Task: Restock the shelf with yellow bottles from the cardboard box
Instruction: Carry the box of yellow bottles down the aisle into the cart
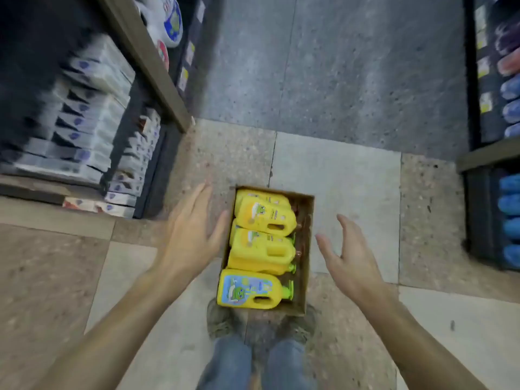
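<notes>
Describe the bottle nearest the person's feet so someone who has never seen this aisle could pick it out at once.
On the stone floor between two shelving units, an open cardboard box sits just ahead of the person's shoes, holding yellow bottles lying on their sides. The one meant is the nearest bottle, at the box's near end. Unlike its neighbours, it shows a blue label with a green cartoon figure.

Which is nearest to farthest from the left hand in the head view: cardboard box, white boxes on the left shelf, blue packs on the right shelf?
From the left hand:
1. Cardboard box, on the floor just right of the hand, its left edge beside the fingertips.
2. White boxes, on the left shelf, up and left of the hand.
3. Blue packs, on the right shelf, across the aisle past the right hand.
</notes>
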`<action>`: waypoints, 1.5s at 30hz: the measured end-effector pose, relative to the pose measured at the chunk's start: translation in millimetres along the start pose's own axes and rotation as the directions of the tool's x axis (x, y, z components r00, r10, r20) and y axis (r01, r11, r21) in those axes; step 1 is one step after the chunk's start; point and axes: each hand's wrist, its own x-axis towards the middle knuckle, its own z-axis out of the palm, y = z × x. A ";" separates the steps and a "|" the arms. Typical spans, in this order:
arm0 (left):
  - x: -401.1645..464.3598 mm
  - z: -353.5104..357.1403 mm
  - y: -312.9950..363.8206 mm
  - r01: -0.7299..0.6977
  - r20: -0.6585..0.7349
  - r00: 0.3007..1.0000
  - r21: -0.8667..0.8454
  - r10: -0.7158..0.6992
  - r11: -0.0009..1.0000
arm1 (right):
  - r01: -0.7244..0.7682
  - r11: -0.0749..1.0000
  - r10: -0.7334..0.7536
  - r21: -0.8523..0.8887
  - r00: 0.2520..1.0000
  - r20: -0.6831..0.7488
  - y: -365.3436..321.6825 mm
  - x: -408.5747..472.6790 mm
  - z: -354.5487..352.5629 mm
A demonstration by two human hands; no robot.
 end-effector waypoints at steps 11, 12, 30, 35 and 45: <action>-26.6 329.8 -179.6 0.011 0.225 0.974 0.112 -0.036 0.994 | 0.002 0.957 0.026 -0.289 0.995 0.093 216.9 140.8 241.7; -27.4 340.2 -187.3 0.012 0.197 0.980 0.066 -0.025 0.998 | -0.016 0.967 0.034 -0.254 0.997 0.068 228.4 149.1 254.4; -30.5 364.0 -228.2 0.401 0.369 0.850 0.011 -0.377 0.916 | -0.297 0.954 0.300 -0.046 0.935 0.187 249.9 168.6 269.7; -29.2 366.6 -227.6 0.392 0.307 0.881 -0.052 -0.359 0.918 | -0.237 0.971 0.238 -0.033 0.971 0.015 254.9 156.1 291.4; -32.1 362.4 -240.5 0.248 0.358 0.910 -0.063 -0.210 0.967 | -0.195 0.972 0.194 -0.128 0.981 -0.023 254.3 148.9 299.7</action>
